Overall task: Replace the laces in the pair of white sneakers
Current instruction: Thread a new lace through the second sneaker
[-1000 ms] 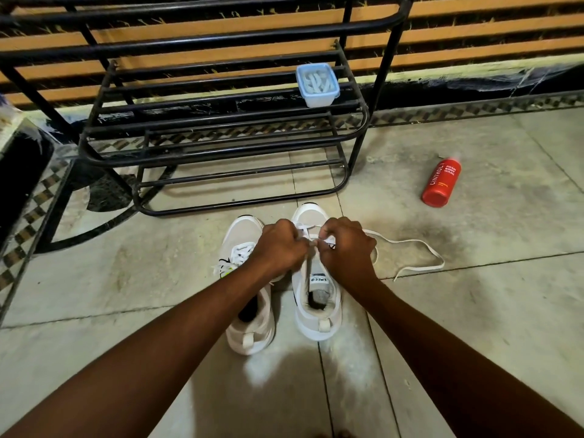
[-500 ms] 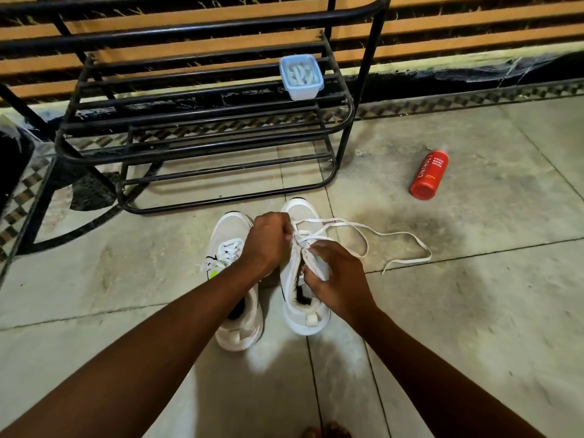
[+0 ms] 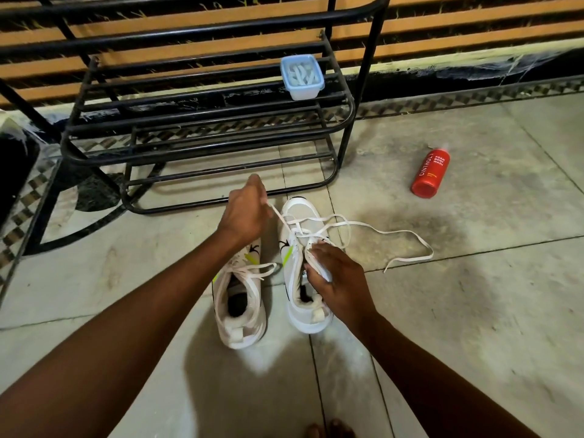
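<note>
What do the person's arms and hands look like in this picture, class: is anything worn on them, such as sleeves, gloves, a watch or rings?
Both forearms are bare along their whole visible length, with no sleeves in view. The left hand and right hand wear no gloves. No watch, bracelet or ring shows on either.

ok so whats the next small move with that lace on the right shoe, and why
Probably keep drawing the lace up and away with the left hand until it slips free of the next eyelets. That hand already pinches it, it is loose across the right sneaker, its free end trails on the floor, and the right hand holds the tongue, steadying the shoe.
</note>
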